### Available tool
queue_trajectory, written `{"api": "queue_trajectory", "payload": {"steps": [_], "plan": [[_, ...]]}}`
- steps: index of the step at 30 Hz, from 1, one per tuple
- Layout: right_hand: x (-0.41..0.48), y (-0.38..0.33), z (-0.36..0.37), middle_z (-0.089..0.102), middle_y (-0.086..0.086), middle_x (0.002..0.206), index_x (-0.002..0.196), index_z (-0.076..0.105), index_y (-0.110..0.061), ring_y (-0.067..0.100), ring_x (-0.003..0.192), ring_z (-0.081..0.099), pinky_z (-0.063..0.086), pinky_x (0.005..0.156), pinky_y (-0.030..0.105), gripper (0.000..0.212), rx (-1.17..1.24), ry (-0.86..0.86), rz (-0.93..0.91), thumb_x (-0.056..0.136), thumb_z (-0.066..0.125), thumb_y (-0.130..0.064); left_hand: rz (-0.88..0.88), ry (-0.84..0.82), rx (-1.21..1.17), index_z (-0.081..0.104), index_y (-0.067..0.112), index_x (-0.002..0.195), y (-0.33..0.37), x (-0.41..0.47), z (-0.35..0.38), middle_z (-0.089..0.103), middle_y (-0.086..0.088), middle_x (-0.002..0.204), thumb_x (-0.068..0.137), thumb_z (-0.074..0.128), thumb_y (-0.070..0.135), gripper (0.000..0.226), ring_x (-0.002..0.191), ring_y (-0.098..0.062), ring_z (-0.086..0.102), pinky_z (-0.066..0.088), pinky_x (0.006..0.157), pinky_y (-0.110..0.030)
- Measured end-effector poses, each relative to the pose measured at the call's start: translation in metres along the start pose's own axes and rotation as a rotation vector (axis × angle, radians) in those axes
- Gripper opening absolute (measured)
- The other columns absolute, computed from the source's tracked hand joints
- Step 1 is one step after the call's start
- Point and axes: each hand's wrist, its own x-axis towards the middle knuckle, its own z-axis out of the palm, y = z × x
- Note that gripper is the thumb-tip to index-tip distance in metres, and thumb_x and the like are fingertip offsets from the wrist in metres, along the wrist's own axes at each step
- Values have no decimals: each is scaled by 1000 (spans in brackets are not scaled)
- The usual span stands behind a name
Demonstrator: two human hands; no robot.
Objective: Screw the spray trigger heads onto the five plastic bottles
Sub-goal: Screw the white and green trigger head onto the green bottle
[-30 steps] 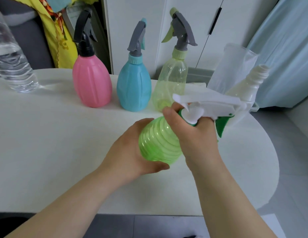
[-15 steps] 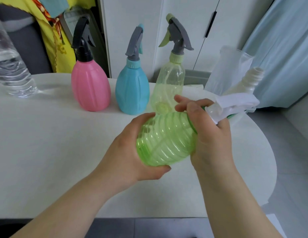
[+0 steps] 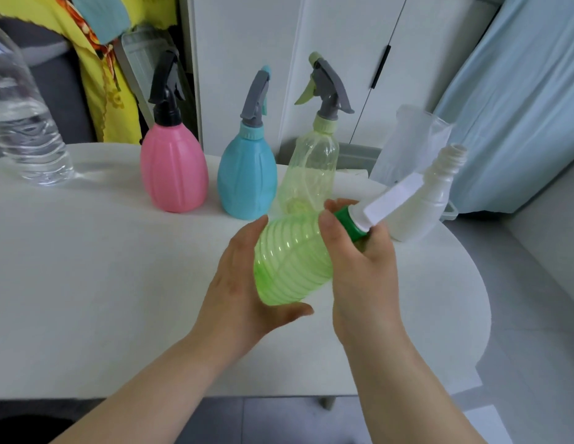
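Bright, soft, even daylight, white table close to washed out, only faint diffuse shadows on it, no hard glare, white trigger head smeared by motion blur, water bottle at far left bowed by wide-angle distortion, focus slightly soft overall.

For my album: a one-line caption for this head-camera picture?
Left hand cradles a ribbed green bottle while the right hand grips its green collar; a headless white bottle stands behind.
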Motion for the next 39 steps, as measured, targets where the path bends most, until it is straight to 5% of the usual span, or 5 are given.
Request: {"api": "queue_trajectory", "payload": {"steps": [6, 9, 12, 28, 39], "plan": [[11, -23, -22, 66, -21, 75, 72, 60, -33, -6, 70, 58, 48, 65, 21, 20, -114, 54, -73, 78, 62, -15, -20, -187, 33, 0, 56, 119, -10, 0, -8, 2, 38, 130, 56, 48, 76, 81, 126, 6, 11, 4, 108, -18], [34, -47, -38, 59, -17, 71, 70, 59, -32, -10, 57, 52, 41, 55, 8, 19, -201, 127, -177, 74, 62, -14, -54, -143, 402, 14, 31, 138, -32, 9, -10, 10, 7, 152, 77, 48, 59, 75, 140, -11, 7, -3, 113, -27], [60, -62, -47, 53, -14, 69, 69, 55, -30, -7, 52, 47, 37, 49, 7, 24, -283, 201, -229, 76, 56, -6, -181, -239, 594, 15, 23, 139, -46, 15, -11, 8, 1, 154, 84, 42, 54, 69, 142, -17, 3, -2, 115, -34], [154, -21, -23, 42, -7, 63, 84, 52, -20, 6, 54, 35, 28, 36, 4, 17, -466, 74, -79, 81, 50, -4, -99, -198, 594, 29, 27, 134, -56, 18, -5, 20, 3, 151, 82, 41, 55, 60, 140, -15, 11, 1, 113, -35], [161, -7, -33, 43, -8, 68, 93, 48, -20, 5, 59, 38, 33, 42, 4, 15, -526, 39, -11, 83, 51, -11, -91, -181, 573, 31, 26, 133, -55, 18, -4, 22, 2, 151, 81, 43, 54, 60, 140, -16, 12, 2, 114, -36]]}}
